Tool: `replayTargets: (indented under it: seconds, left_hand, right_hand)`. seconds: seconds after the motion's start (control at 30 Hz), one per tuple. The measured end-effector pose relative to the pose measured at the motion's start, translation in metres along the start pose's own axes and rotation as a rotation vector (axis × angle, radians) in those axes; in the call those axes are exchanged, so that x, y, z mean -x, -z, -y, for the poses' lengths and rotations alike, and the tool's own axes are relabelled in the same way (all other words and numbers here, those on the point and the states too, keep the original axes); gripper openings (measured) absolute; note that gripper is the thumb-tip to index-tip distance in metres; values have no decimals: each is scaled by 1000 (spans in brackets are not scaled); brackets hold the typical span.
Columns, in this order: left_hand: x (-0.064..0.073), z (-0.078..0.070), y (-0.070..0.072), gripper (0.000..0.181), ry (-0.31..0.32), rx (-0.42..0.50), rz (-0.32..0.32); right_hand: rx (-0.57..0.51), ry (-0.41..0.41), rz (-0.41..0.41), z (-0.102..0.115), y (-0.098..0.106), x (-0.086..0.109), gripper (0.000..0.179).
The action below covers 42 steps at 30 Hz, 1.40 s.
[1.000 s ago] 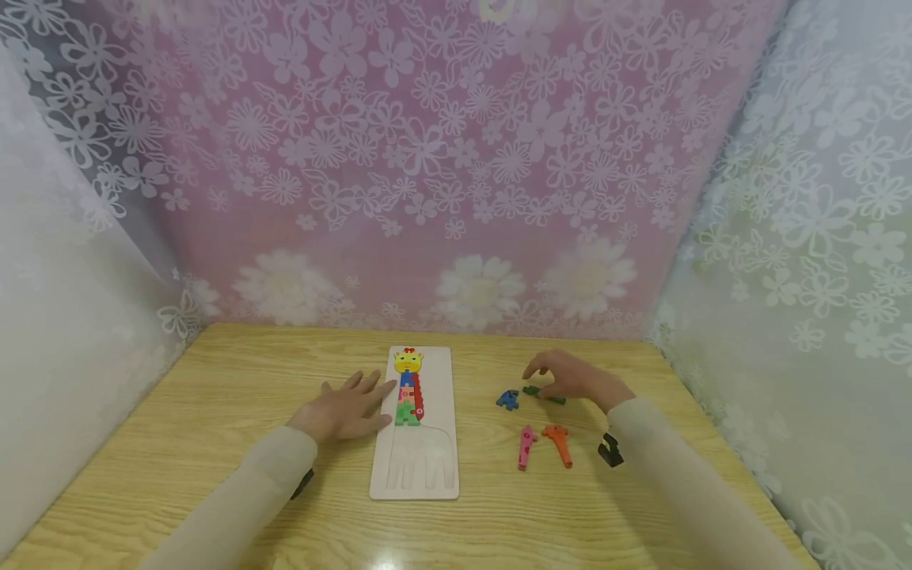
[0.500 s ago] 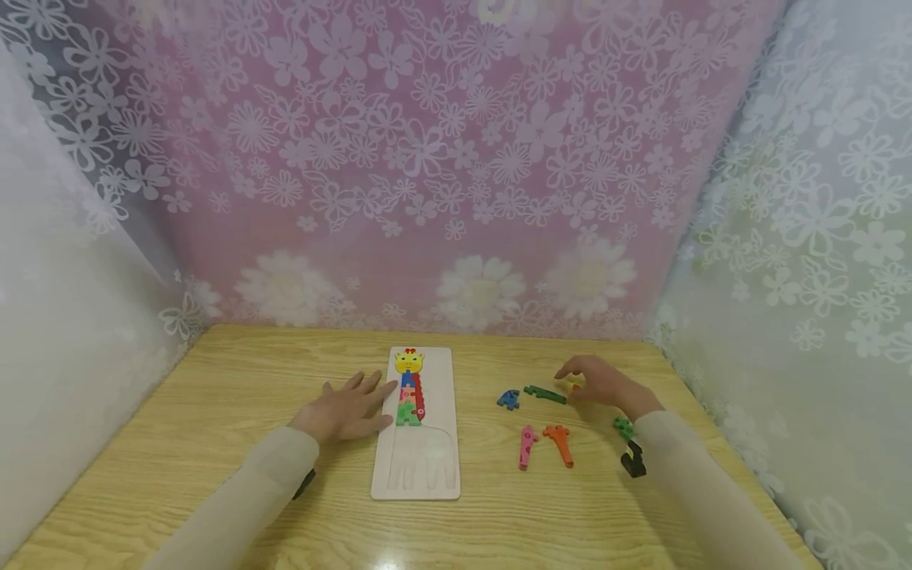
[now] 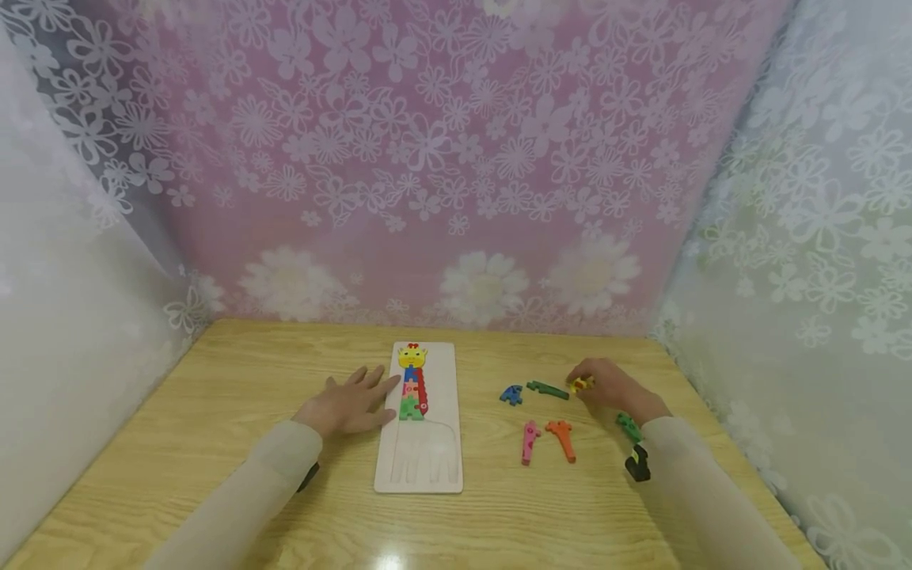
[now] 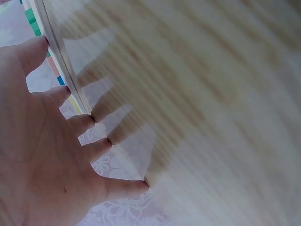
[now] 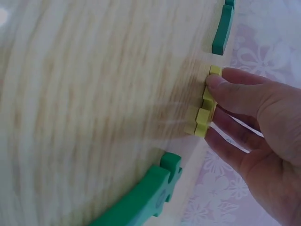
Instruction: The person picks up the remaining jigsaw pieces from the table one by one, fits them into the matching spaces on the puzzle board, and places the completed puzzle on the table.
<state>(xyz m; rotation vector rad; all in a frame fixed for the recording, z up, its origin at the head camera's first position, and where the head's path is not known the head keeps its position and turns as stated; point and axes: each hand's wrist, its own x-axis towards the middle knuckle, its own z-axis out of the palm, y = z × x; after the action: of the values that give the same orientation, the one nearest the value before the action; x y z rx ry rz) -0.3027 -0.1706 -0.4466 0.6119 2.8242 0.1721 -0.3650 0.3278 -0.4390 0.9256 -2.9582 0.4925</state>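
Note:
A pale wooden puzzle board (image 3: 442, 419) lies on the table, its upper part filled by a giraffe's yellow head (image 3: 412, 356) and blue, pink, green and red neck pieces. My left hand (image 3: 349, 405) has its fingers spread, thumb and index fingertip at the board's left edge; the left wrist view shows the fingertips (image 4: 146, 184) down on the table. My right hand (image 3: 606, 389) pinches a yellow puzzle piece (image 5: 203, 113) between thumb and fingers, close over the table. A dark green piece (image 3: 548, 389) lies just left of it, and a lighter green piece (image 5: 136, 197) nearer the wrist.
A blue puzzle piece (image 3: 511, 395) lies between the board and the dark green one. Pink (image 3: 530, 442) and orange (image 3: 563, 440) leg-shaped pieces lie nearer the front. Flowered cloth (image 3: 456, 198) hangs behind the table and along both sides.
My right hand has moved right from the dark green piece to the yellow piece and now pinches it. The lighter green piece has come into view. My left hand stays at the board.

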Motion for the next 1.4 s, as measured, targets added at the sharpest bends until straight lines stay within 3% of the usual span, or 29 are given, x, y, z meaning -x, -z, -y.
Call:
replayTargets:
  seconds: [0.2, 0.4, 0.73, 1.13, 1.4]
  left_hand:
    - [1, -1, 1, 74, -3, -3, 2]
    - [3, -3, 2, 74, 1, 4, 7]
    - [4, 1, 0, 73, 0, 32, -11]
    - [-5, 3, 2, 74, -1, -3, -19]
    - [-1, 1, 1, 74, 11, 7, -2]
  right_hand:
    - [8, 9, -42, 6, 1, -1, 22]
    - [-1, 65, -103, 39, 3, -15, 22]
    - [-71, 167, -62, 102, -6, -37, 22]
    - [13, 284, -35, 162, -10, -55, 21]
    - [-16, 259, 4, 186, -18, -58, 24]
